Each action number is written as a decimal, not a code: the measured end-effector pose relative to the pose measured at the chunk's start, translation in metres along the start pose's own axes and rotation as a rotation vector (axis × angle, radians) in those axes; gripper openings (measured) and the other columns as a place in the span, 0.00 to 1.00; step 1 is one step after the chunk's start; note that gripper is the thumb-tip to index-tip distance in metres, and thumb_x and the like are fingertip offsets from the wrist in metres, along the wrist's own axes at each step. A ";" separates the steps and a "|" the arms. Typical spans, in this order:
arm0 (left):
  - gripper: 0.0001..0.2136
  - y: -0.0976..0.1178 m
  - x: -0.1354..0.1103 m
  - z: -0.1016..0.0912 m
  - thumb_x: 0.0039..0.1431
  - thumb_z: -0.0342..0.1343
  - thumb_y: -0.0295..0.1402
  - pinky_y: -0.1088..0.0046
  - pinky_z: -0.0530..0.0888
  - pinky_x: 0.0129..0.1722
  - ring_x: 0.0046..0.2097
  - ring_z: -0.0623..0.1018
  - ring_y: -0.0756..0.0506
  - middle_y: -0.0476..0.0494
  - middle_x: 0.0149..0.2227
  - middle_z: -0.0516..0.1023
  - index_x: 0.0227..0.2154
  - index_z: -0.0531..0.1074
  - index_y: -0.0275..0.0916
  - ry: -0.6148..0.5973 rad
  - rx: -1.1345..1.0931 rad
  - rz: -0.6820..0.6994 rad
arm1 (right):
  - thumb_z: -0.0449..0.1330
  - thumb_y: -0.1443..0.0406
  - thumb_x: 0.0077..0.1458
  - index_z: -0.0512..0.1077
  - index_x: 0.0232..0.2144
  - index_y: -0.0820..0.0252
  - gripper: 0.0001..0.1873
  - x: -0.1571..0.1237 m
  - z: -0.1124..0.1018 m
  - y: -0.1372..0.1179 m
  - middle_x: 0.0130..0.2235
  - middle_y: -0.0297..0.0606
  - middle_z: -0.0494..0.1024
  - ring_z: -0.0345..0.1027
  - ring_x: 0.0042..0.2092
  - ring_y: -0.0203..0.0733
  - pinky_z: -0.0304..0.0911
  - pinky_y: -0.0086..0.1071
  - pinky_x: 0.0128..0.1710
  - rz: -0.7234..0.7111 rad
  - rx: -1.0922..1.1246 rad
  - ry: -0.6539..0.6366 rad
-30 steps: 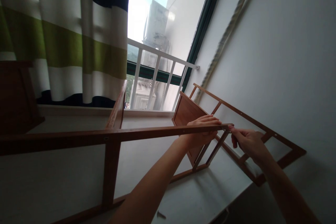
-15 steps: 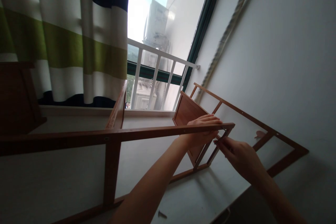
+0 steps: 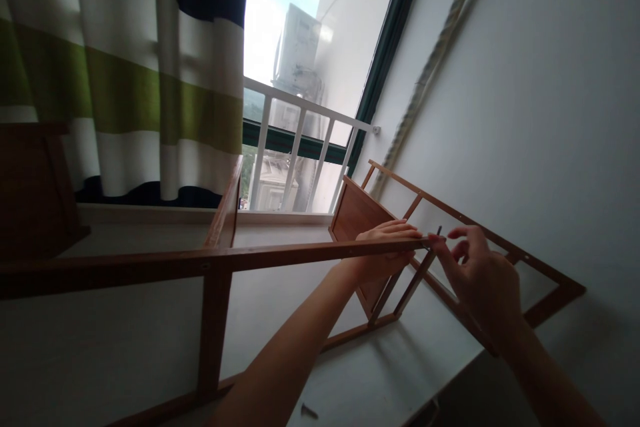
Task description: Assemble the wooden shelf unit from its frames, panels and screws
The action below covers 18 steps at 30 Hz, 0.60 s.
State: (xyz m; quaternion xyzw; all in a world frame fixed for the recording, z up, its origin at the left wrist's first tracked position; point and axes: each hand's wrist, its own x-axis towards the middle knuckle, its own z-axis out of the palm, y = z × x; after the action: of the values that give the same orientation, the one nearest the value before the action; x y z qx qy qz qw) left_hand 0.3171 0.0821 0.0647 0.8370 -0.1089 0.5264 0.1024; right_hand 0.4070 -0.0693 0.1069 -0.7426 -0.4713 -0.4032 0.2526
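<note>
A brown wooden frame (image 3: 280, 255) lies tilted across the white surface, its long top rail running from the left edge to the middle right. My left hand (image 3: 387, 247) wraps round the far end of that rail, fingers curled over its top. My right hand (image 3: 477, 273) is at the rail's tip, thumb and forefinger pinched on a small dark screw (image 3: 439, 233) standing at the corner joint. A brown panel (image 3: 356, 215) sits behind my left hand. A second wooden frame (image 3: 505, 250) leans along the white wall.
A striped green, white and dark curtain (image 3: 125, 73) hangs at the left, with a window and white railing (image 3: 305, 140) behind. A loose screw (image 3: 309, 410) lies on the white surface near the bottom. A dark wooden piece (image 3: 35, 180) stands at far left.
My right hand dropped below the rail tip half a second ago and has come back up to the corner, now pinching a screw. My left hand has stayed on the rail.
</note>
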 end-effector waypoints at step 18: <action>0.12 0.001 0.000 0.001 0.54 0.50 0.30 0.71 0.65 0.55 0.51 0.70 0.48 0.45 0.45 0.74 0.42 0.70 0.37 0.046 0.001 -0.016 | 0.42 0.60 0.61 0.67 0.32 0.59 0.16 -0.043 0.025 0.004 0.31 0.33 0.69 0.61 0.25 0.33 0.50 0.28 0.22 -0.376 0.047 -0.191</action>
State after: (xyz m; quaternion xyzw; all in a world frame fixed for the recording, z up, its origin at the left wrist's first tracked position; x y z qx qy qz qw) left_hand 0.3174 0.0807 0.0649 0.8255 -0.0997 0.5449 0.1084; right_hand 0.4093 -0.0736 0.0572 -0.6703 -0.6326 -0.3601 0.1443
